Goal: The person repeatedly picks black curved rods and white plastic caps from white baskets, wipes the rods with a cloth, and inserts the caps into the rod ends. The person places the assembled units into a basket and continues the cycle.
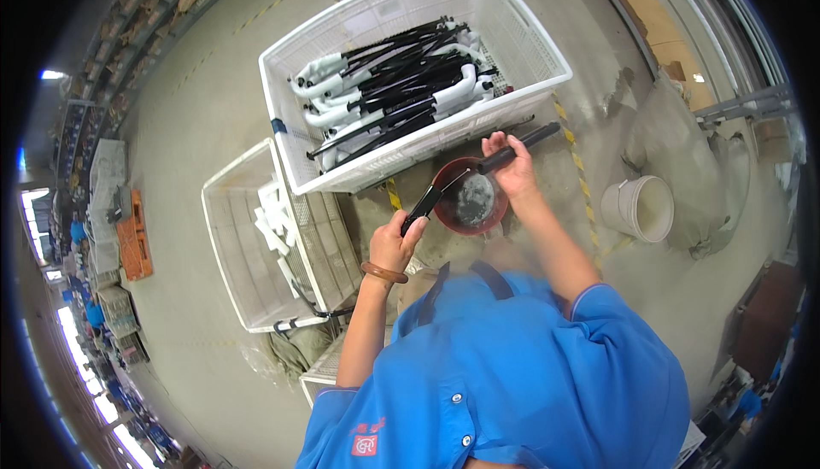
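My left hand (395,245) is closed around a black-handled tool (424,203) with a thin metal shaft that points up and right. In my right hand (515,173) is a dark foam-like tube (521,148), gripped near its left end and slanting up to the right. The shaft's tip is close to that end of the tube; I cannot tell whether they touch. Below both hands stands a dark red bucket (443,214) with a whitish, foamy-looking content. Just beyond it, a large white crate (410,155) holds many black rods with white curved ends (384,97).
A second white crate (224,238) with white pieces (275,221) stands at the left. An off-white bucket (617,207) is at the right, beside grey plastic sheeting (675,153). Yellow-black tape (576,157) marks the floor. An orange crate (137,238) and shelves lie far left.
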### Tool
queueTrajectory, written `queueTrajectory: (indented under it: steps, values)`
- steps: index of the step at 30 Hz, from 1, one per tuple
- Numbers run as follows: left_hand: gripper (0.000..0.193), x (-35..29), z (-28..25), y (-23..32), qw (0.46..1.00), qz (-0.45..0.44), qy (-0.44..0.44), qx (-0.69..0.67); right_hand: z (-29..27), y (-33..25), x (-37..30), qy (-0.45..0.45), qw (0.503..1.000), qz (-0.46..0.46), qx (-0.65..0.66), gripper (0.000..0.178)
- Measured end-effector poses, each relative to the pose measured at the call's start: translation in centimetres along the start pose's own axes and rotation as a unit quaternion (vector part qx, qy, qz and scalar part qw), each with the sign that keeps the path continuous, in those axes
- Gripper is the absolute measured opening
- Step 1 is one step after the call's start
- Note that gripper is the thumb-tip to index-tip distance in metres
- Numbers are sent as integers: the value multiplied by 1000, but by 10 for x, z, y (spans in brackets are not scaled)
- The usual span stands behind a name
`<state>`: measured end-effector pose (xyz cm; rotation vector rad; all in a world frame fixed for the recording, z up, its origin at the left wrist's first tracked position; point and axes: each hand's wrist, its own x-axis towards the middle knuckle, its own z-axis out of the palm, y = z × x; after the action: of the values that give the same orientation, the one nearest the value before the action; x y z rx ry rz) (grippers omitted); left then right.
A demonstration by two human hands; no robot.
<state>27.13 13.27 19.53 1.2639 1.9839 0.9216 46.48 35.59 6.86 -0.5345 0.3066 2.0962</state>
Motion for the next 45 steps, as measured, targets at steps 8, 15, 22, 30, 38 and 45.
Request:
queueTrajectory:
  steps: [8, 15, 22, 30, 38, 45]
  values:
    - [39, 2, 4, 41, 999, 9, 30, 10, 63, 18, -31, 17, 998, 11, 59, 15]
    - [46, 4, 20, 50, 997, -14, 52, 49, 75, 47, -35, -16, 998, 18, -53, 16]
    - [49, 5, 25, 45, 989, -46, 125, 71, 101, 79, -39, -46, 981, -25, -186, 13]
    - [46, -6, 37, 41, 978, -42, 170, 116, 110, 124, -43, 16, 978, 24, -205, 15]
    - [43, -11, 48, 25, 956, 4, 196, 219, 102, 128, -27, 45, 936, -16, -350, 15]
    - [42, -19, 49, 22, 954, -18, 179, 238, 93, 133, -25, 19, 886, 54, -460, 17]
